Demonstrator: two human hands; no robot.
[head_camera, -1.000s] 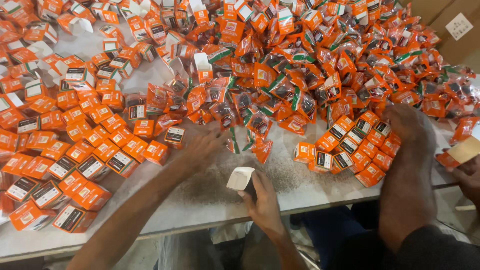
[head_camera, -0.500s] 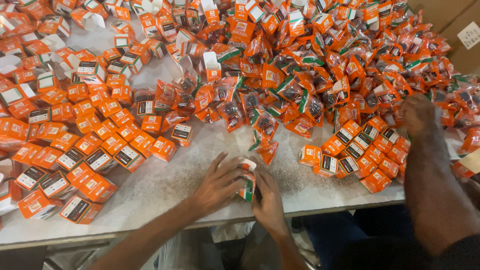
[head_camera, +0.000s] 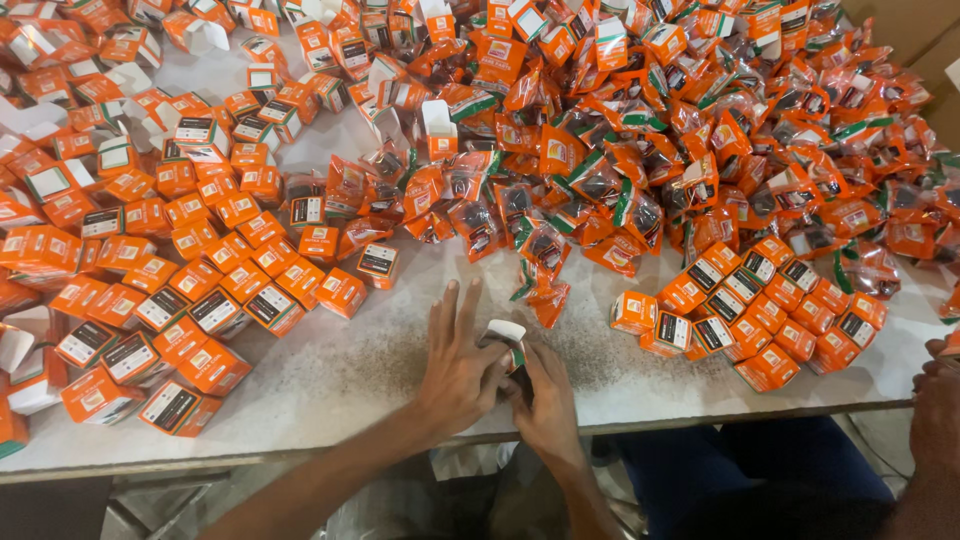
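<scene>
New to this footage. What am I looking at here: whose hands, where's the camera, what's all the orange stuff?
There is no machine here: a person works with two bare hands, and the one camera sits on that person's head, looking down at a pale worktable.

The left hand and the right hand meet near the table's front edge, both closed around one small box with a white open flap.

On the left lie many closed small orange boxes, some in rough rows. Another group of closed orange boxes lies on the right. Across the middle and back is a heap of clear packets with orange and green print and dark contents, mixed with open boxes whose white flaps stand up.

At the right edge, part of another person's hand shows; what it does cannot be told.
</scene>
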